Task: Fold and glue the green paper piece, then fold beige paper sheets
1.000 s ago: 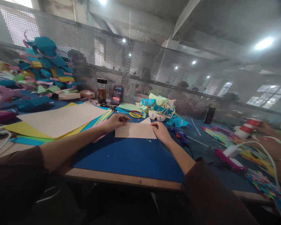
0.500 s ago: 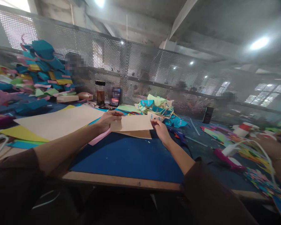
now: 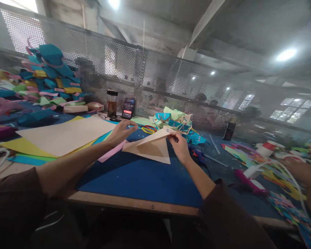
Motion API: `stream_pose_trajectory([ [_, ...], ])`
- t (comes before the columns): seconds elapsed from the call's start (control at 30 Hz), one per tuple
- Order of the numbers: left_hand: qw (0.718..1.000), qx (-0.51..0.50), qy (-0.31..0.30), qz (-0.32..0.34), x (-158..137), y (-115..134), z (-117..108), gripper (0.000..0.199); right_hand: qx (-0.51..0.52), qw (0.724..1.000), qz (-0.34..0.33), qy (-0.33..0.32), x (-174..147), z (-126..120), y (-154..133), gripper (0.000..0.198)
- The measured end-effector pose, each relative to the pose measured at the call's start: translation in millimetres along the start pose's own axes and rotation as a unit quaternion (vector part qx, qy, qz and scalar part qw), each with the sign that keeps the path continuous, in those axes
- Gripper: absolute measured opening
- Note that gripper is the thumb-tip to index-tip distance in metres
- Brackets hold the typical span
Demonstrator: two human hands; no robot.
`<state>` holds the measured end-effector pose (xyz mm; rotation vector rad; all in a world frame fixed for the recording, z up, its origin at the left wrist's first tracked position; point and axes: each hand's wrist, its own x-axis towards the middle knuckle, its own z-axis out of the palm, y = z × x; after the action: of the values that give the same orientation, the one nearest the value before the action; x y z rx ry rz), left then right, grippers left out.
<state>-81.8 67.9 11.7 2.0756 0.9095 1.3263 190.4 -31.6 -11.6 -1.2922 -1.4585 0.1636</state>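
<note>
The thumb and fingers of my right hand (image 3: 180, 147) were pinched on the upper right corner of a cream, folded sheet of thin card (image 3: 152, 148). The card was tilted above the smooth blue tabletop (image 3: 145, 186) in front of me, its flap raised and its two layers spread apart at the near side. My left hand (image 3: 122, 132) was loosely curved, with a gap between fingers and thumb, just beyond the card's left end; I could not tell whether any fingertip touched it. Below my left wrist lay a pink paper strip (image 3: 110, 154), and to its left a large cream sheet (image 3: 69, 135) on top of a yellow sheet (image 3: 26, 148). Behind the card were scissors with yellow and red handles (image 3: 148, 130), near a heap of dotted blue and pale paper cut-outs (image 3: 175, 117).
</note>
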Motion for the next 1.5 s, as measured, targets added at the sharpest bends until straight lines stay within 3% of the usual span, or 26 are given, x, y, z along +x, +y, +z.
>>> stream_pose_trajectory([
  [0.07, 0.997, 0.027, -0.015, 0.064, -4.3, 13.7, -2.5, 0.036, 0.009, 1.000, -0.010, 0.015, -0.1, -2.4, -6.0, 0.022],
  [0.13, 0.992, 0.025, -0.081, 0.090, -10.6, 29.3, -3.8, 0.041, 0.014, 0.999, -0.019, 0.029, -0.8, -4.3, -11.8, 0.022],
  [0.27, 0.980, 0.057, -0.136, 0.133, -23.0, 51.0, 0.4, 0.032, 0.009, 0.998, -0.043, 0.042, -2.8, -5.2, -21.2, 0.023],
  [0.4, 0.964, 0.119, -0.170, 0.164, -28.0, 48.0, 10.1, 0.027, 0.000, 0.997, -0.063, 0.040, -4.9, -2.5, -28.8, 0.021],
  [0.53, 0.966, 0.135, -0.135, 0.174, -28.3, 37.1, 15.2, 0.026, -0.017, 0.995, -0.088, 0.037, -6.7, -1.1, -34.0, 0.020],
  [0.73, 0.985, 0.069, -0.106, 0.115, -27.6, 40.5, 12.4, 0.031, -0.049, 0.993, -0.085, 0.071, -2.7, -4.7, -22.0, 0.030],
  [0.87, 0.990, 0.032, -0.104, 0.094, -25.8, 41.7, 11.9, 0.030, -0.022, 0.997, -0.062, 0.029, 1.3, -7.1, -6.9, 0.041],
  [1.13, 0.993, -0.040, -0.113, 0.021, -21.5, 41.3, 8.2, 0.034, -0.052, 0.999, -0.014, 0.006, 2.8, -11.8, -4.9, 0.037],
  [1.4, 0.980, -0.090, -0.174, -0.036, -13.7, 28.7, 2.8, 0.038, -0.032, 0.997, -0.019, 0.067, 8.0, -21.4, -1.7, 0.037],
  [1.5, 0.978, -0.125, -0.155, -0.062, -10.3, 26.3, 1.0, 0.037, -0.036, 0.993, -0.016, 0.111, 11.6, -27.1, 1.7, 0.040],
])
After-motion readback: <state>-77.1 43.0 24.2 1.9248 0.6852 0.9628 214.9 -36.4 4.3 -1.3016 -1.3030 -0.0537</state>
